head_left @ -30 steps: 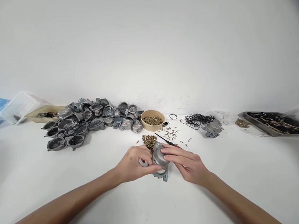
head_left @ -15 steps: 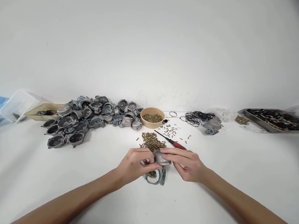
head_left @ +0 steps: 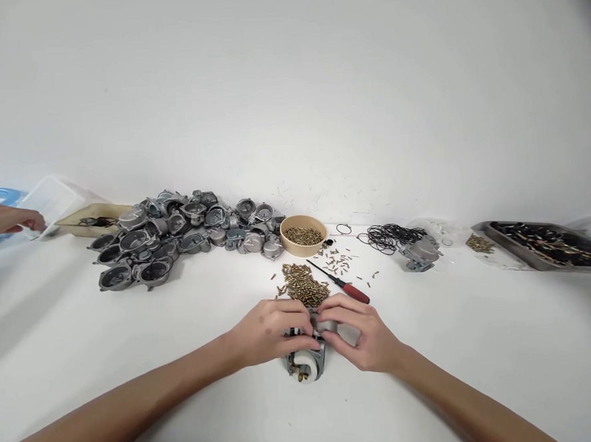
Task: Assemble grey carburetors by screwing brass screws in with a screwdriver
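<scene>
A grey metal carburetor body [head_left: 320, 363] with a white float [head_left: 308, 361] and brass parts sits on the white table. Just above its far side, a grey float bowl [head_left: 328, 326] is tilted between my hands. My left hand [head_left: 269, 329] is closed, thumb and fingers pinching the bowl's left edge; its fingertips are partly hidden. From the right, my right hand [head_left: 359, 330] grips the same bowl, thumb below and fingers over the top. Directly beyond lies a heap of small brass jets [head_left: 305, 284], with a red-handled screwdriver [head_left: 352, 291] to its right.
Many grey carburetor parts [head_left: 151, 240] are piled at the left. A round tub [head_left: 304, 248] of brass pieces stands at the back. Black rubber rings [head_left: 391, 235], another carburetor [head_left: 421, 252] and a metal tray [head_left: 515, 251] are rightward. Another person's hand [head_left: 10, 220] is at far left.
The float bowl has tipped and my right hand has shifted from its top to grip its side. More of the white float shows. Another person's hand has come in at far left.
</scene>
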`<state>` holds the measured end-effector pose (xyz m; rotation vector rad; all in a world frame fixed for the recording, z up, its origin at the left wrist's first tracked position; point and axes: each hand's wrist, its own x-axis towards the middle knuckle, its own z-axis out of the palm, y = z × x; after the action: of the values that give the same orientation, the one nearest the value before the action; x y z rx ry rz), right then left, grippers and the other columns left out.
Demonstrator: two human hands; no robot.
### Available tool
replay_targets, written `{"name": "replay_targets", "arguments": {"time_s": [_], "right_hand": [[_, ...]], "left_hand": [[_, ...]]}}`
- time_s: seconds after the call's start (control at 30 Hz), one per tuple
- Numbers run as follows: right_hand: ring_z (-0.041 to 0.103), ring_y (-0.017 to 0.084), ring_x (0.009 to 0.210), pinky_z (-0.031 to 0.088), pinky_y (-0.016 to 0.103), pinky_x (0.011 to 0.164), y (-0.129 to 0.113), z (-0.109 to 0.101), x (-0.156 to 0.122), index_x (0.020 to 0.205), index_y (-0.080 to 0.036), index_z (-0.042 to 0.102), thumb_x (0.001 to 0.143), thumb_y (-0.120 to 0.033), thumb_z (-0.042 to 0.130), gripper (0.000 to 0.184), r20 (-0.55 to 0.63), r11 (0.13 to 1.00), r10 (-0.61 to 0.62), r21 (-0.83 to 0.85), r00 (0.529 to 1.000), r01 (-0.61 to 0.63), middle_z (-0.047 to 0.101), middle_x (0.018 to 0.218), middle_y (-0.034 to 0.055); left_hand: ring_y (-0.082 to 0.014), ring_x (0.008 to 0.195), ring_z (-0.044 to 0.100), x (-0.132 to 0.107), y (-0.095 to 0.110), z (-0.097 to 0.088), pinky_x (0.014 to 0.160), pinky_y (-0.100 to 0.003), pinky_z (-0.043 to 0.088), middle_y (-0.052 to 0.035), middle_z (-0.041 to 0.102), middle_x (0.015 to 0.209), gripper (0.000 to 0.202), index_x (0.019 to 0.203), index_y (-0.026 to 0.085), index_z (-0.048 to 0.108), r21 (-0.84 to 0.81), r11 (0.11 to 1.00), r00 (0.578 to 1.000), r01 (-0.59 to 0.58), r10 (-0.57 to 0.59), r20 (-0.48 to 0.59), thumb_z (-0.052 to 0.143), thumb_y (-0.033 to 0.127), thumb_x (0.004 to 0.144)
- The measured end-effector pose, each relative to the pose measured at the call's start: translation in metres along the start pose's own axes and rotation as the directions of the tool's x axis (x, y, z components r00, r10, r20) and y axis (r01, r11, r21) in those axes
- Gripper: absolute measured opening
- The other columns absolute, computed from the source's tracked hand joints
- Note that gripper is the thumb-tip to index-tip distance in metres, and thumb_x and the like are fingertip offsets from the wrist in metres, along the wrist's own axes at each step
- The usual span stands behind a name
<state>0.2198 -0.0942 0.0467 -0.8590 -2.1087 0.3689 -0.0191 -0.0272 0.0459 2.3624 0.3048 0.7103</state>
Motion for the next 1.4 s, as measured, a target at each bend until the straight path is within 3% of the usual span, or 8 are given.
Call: {"name": "replay_targets", "arguments": {"time_s": [0.13,0.33,0.47,0.57,0.77,0.87,1.0,1.4], "right_hand": [[0.068,0.017,0.086,0.061,0.028,0.069,0.003,0.002,-0.001,0.102,-0.019,0.074,0.086,-0.021,0.073,0.016,0.021,0.975,0.183,0.127,0.983,-0.185,0.069,0.102,0.0105],[0.068,0.016,0.082,0.057,0.026,0.067,0.015,0.005,-0.001,0.093,-0.017,0.072,0.087,-0.039,0.076,0.023,0.131,0.726,0.527,0.443,0.84,-0.525,0.07,0.093,0.0074],[0.06,0.011,0.064,0.05,0.023,0.058,0.02,0.006,0.0,0.085,-0.016,0.067,0.083,-0.04,0.08,0.027,0.199,0.527,0.638,0.591,0.744,-0.61,0.066,0.075,0.0009],[0.055,0.01,0.061,0.046,0.021,0.053,0.019,0.003,0.0,0.083,-0.017,0.064,0.083,-0.039,0.081,0.027,0.178,0.468,0.663,0.659,0.727,-0.588,0.061,0.076,-0.0001],[0.064,0.024,0.099,0.058,0.034,0.072,-0.004,-0.009,0.004,0.089,-0.021,0.068,0.091,-0.019,0.069,0.003,-0.167,0.84,0.387,0.47,0.907,-0.272,0.058,0.095,0.0078],[0.063,0.025,0.101,0.058,0.045,0.086,-0.019,-0.009,0.005,0.095,-0.023,0.069,0.087,-0.004,0.064,0.021,-0.247,0.961,0.126,0.271,0.961,-0.057,0.055,0.095,0.0075],[0.061,0.027,0.106,0.059,0.046,0.085,-0.028,0.001,0.001,0.1,-0.022,0.069,0.079,0.005,0.063,0.035,-0.148,0.991,-0.076,0.097,0.986,0.091,0.051,0.098,0.0078],[0.059,0.026,0.105,0.06,0.049,0.091,-0.027,0.01,-0.003,0.101,-0.021,0.067,0.08,0.005,0.059,0.035,0.035,0.978,-0.199,-0.05,0.979,0.2,0.049,0.098,0.0079]], "left_hand": [[-0.0225,0.1,0.069,-0.014,0.002,-0.016,0.09,-0.029,0.052,-0.0087,0.069,0.12,0.045,0.116,0.024,0.07,-0.003,1.0,0.976,0.012,-0.011,0.219,0.078,0.055,0.084],[-0.0235,0.091,0.068,-0.027,-0.007,-0.006,0.082,-0.03,0.051,-0.0105,0.071,0.107,0.048,0.125,0.02,0.066,0.016,1.0,0.973,0.019,-0.022,0.23,0.073,0.052,0.09],[-0.0233,0.091,0.066,-0.025,-0.006,-0.003,0.083,-0.03,0.05,-0.0089,0.071,0.105,0.049,0.121,0.022,0.07,-0.054,0.991,0.97,0.124,-0.11,0.216,0.074,0.057,0.087],[-0.0243,0.097,0.065,-0.024,-0.004,-0.004,0.088,-0.031,0.049,-0.0088,0.07,0.108,0.049,0.123,0.024,0.07,-0.113,0.974,0.962,0.197,-0.169,0.215,0.074,0.056,0.086],[-0.0186,0.086,0.061,-0.021,-0.001,-0.002,0.073,-0.026,0.049,-0.0065,0.07,0.107,0.05,0.127,0.027,0.071,-0.328,0.84,0.895,0.433,-0.356,0.269,0.082,0.046,0.082],[-0.0146,0.075,0.057,-0.018,0.001,0.001,0.067,-0.024,0.048,-0.0045,0.07,0.096,0.05,0.127,0.021,0.071,-0.502,0.685,0.85,0.527,-0.431,0.304,0.08,0.045,0.084],[-0.0121,0.068,0.051,-0.019,-0.003,0.005,0.061,-0.022,0.046,-0.0006,0.061,0.077,0.044,0.117,0.016,0.073,-0.588,0.595,0.836,0.548,-0.424,0.349,0.072,0.05,0.089],[-0.0185,0.092,0.067,-0.013,-0.005,-0.01,0.084,-0.032,0.054,-0.0088,0.073,0.111,0.043,0.12,0.018,0.071,-0.681,0.548,0.874,0.485,-0.326,0.361,0.081,0.038,0.084]]}}
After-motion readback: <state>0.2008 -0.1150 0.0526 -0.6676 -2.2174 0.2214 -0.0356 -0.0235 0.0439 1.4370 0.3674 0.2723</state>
